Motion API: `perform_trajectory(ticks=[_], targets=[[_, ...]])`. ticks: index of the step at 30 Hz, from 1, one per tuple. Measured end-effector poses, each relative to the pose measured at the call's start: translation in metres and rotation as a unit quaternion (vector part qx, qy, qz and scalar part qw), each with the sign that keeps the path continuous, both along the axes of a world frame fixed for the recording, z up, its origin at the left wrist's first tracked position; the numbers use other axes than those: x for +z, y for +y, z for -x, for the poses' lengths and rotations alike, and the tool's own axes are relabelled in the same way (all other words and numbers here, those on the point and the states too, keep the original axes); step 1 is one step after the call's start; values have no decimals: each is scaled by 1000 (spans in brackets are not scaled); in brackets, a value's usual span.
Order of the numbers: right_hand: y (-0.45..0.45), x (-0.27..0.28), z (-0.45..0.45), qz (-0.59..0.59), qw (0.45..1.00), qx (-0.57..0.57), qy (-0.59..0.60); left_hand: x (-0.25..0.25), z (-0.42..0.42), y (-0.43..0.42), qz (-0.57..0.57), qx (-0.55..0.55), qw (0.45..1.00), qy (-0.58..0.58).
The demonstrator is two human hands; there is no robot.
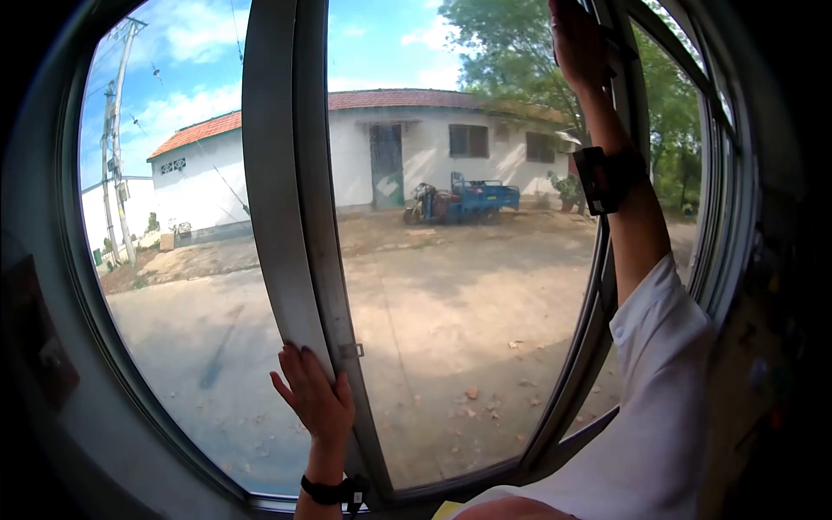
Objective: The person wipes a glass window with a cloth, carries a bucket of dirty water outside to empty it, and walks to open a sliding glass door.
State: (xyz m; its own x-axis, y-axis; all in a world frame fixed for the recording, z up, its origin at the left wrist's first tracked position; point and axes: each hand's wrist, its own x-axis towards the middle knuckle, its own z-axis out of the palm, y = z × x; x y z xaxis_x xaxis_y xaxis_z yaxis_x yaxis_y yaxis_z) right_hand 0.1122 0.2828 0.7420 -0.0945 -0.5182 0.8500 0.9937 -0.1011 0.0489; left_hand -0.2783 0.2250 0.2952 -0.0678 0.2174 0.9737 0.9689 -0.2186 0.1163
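Note:
My left hand (316, 394) lies against the lower part of a grey metal window frame upright (290, 217), fingers stretched out and slightly apart, with nothing in it. Just right of its fingertips, a small latch piece (351, 350) sits on the neighbouring upright. Raised high at the upper right, my right hand (581, 52) is at the other side upright (637, 95) of the window pane. Its fingers point upward and look straight; their tips are near the picture's top edge. I see no object held in it. Both wrists carry black straps with small devices.
Through the glass stand a white building (425, 143) with a red tile roof and a blue cargo tricycle (481, 199) on the paved yard. Utility poles (117, 156) rise at left, trees (520, 52) at right. More window frames (728, 199) continue along the right.

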Motion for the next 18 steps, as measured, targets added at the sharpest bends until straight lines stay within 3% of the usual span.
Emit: perform_trajectory(ticks=[1, 2, 3, 7, 8, 9, 10, 12, 16, 18], targets=[[13, 8, 5, -24, 998, -28, 46, 2, -1, -1, -6, -6, 1000, 1], [20, 12, 12, -60, 968, -243, 17, 3, -2, -3, -12, -11, 1000, 2], [10, 3, 60, -27, 996, -42, 77, 3, -2, -3, -16, -14, 1000, 5], [-14, -35, 205, 17, 987, 92, -129, 1, -1, -1, -10, -13, 1000, 18], [-24, -55, 232, 87, 978, 109, -155, 2, -1, -3, 7, -7, 1000, 15], [-15, -74, 248, -3, 943, 171, -285, 3, -1, -4, 23, -2, 1000, 12], [-20, -104, 260, 76, 949, 142, -271, 3, 0, -4, 23, -7, 1000, 18], [-22, -147, 256, 101, 913, 190, -347, 2, 0, -3, 26, 10, 999, 20], [-40, -201, 179, 227, 870, 99, -427, 3, -3, -3, 5, 14, 1000, 22], [-44, -186, 122, 184, 915, 75, -352, 3, -6, -1, 9, 16, 999, 35]])
